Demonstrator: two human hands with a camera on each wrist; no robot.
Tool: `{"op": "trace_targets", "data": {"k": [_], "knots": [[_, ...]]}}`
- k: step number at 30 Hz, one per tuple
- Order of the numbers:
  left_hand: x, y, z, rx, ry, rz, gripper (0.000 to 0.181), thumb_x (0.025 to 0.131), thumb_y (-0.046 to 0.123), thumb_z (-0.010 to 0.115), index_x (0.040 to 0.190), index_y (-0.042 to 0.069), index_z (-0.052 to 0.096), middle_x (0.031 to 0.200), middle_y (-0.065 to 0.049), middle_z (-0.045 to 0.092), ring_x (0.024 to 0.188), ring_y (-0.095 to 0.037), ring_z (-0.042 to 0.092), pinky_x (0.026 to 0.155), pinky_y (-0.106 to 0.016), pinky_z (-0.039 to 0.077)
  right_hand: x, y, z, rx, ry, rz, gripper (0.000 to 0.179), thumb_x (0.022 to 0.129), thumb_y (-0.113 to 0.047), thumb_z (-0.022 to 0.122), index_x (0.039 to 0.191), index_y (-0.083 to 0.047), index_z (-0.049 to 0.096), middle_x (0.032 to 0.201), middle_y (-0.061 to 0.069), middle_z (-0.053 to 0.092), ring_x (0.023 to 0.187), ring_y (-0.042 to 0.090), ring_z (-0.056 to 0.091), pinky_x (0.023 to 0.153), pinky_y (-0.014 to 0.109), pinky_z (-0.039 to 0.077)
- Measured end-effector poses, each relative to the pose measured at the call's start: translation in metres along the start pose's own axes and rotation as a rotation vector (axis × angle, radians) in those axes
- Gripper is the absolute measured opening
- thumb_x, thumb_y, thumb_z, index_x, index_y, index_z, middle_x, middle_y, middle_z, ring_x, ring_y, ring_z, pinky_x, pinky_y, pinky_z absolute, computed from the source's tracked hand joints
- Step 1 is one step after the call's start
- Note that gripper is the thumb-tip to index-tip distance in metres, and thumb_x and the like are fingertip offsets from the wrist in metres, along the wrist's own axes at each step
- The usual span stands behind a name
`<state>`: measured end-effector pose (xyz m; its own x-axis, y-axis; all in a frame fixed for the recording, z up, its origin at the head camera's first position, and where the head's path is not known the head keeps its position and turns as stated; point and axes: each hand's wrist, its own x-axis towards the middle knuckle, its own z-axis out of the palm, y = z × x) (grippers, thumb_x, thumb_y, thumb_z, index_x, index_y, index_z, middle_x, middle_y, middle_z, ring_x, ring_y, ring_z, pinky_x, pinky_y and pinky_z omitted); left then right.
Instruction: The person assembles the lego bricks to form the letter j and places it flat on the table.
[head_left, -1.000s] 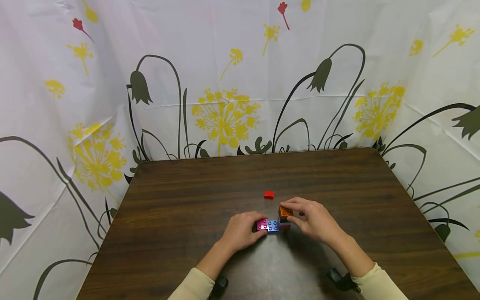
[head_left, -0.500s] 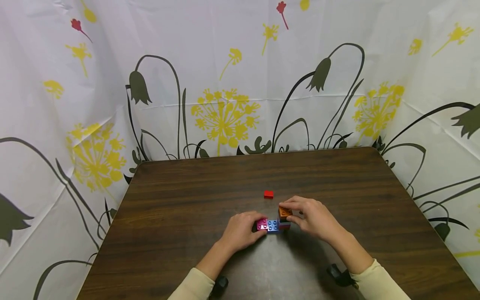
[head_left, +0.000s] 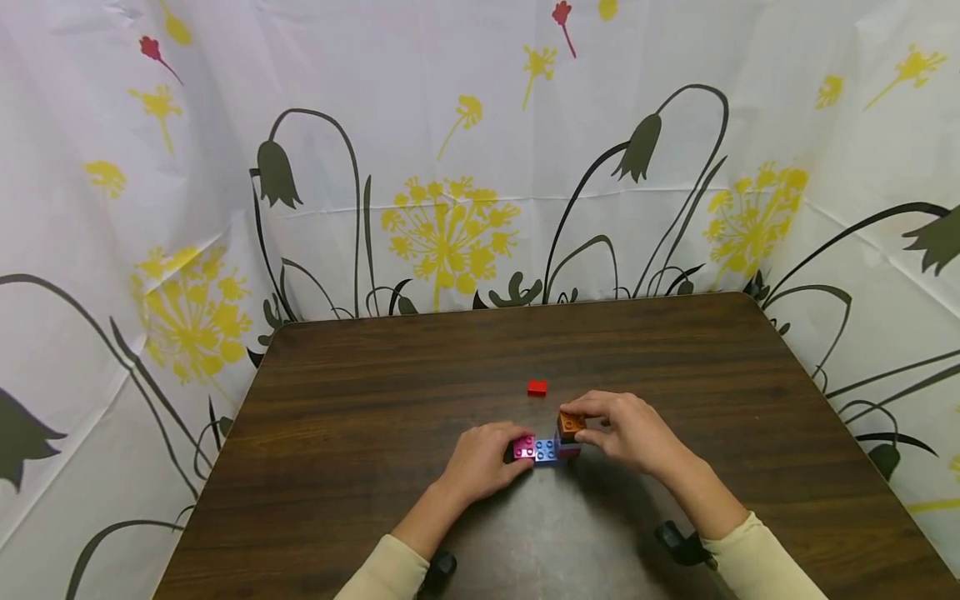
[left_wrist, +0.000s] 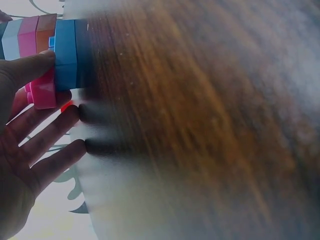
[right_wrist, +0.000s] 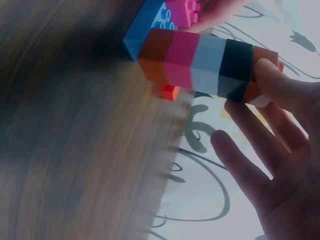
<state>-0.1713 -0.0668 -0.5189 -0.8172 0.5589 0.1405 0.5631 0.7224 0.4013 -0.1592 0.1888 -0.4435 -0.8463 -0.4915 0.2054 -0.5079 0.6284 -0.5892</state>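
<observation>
A long blue toy building brick (head_left: 546,451) lies on the table with a pink brick (head_left: 524,447) on its left end. My left hand (head_left: 480,460) pinches that end between thumb and index finger, its other fingers spread in the left wrist view. On the blue brick's right end rises a tower: a lower orange brick (right_wrist: 154,55), a second pink brick (right_wrist: 181,59), a light blue brick (right_wrist: 207,62), a dark brick (right_wrist: 235,70) and a top orange brick (head_left: 571,423). Thumb and index finger of my right hand (head_left: 626,429) pinch the top orange brick.
Beyond the tower a small red brick (head_left: 537,388) lies alone on the dark wood-grain table (head_left: 375,375). A white curtain (head_left: 450,83) with printed flowers hangs along the table's far edge and both sides. Each wrist wears a dark camera.
</observation>
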Motion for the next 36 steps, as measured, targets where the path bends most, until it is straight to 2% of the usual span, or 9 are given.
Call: {"op": "trace_targets", "data": {"k": [9,15,23,36], "knots": [[0.0,0.0006,-0.0013,0.003,-0.01,-0.008,0.037,0.087,0.041,0.073,0.119,0.022,0.07,0.112,0.007,0.069,0.1,-0.011,0.064,0.084,-0.038,0.052,-0.0019,0.0047,0.0007,0.048,-0.011,0.007,0.04,0.083,-0.011,0.079,0.122,-0.015,0.07,0.115,-0.005,0.068,0.1,0.014,0.065,0.079,0.041,0.056],[0.0015,0.0003,-0.0011,0.008,-0.003,-0.001,0.037,0.087,0.041,0.074,0.118,0.022,0.071,0.111,0.007,0.069,0.099,-0.011,0.065,0.084,-0.037,0.052,0.0003,0.0032,0.0012,0.03,-0.016,0.008,0.041,0.083,-0.013,0.079,0.122,-0.019,0.07,0.111,-0.01,0.066,0.094,0.011,0.063,0.078,0.041,0.055],[0.0005,-0.0001,0.0002,0.008,-0.005,-0.004,0.037,0.087,0.04,0.074,0.118,0.022,0.071,0.111,0.007,0.069,0.099,-0.011,0.065,0.084,-0.037,0.052,0.0013,0.0023,0.0027,0.029,-0.037,0.028,0.041,0.084,-0.013,0.078,0.124,-0.016,0.069,0.112,-0.008,0.066,0.095,0.012,0.063,0.08,0.041,0.055],[-0.0001,-0.0006,-0.0007,0.015,-0.006,0.005,0.039,0.085,0.037,0.077,0.12,0.021,0.07,0.109,0.006,0.069,0.097,-0.011,0.064,0.082,-0.036,0.052,-0.0029,0.0075,0.0027,0.087,-0.062,-0.009,0.048,0.086,-0.009,0.076,0.132,-0.017,0.064,0.119,-0.005,0.063,0.104,0.014,0.061,0.083,0.042,0.055]]}}
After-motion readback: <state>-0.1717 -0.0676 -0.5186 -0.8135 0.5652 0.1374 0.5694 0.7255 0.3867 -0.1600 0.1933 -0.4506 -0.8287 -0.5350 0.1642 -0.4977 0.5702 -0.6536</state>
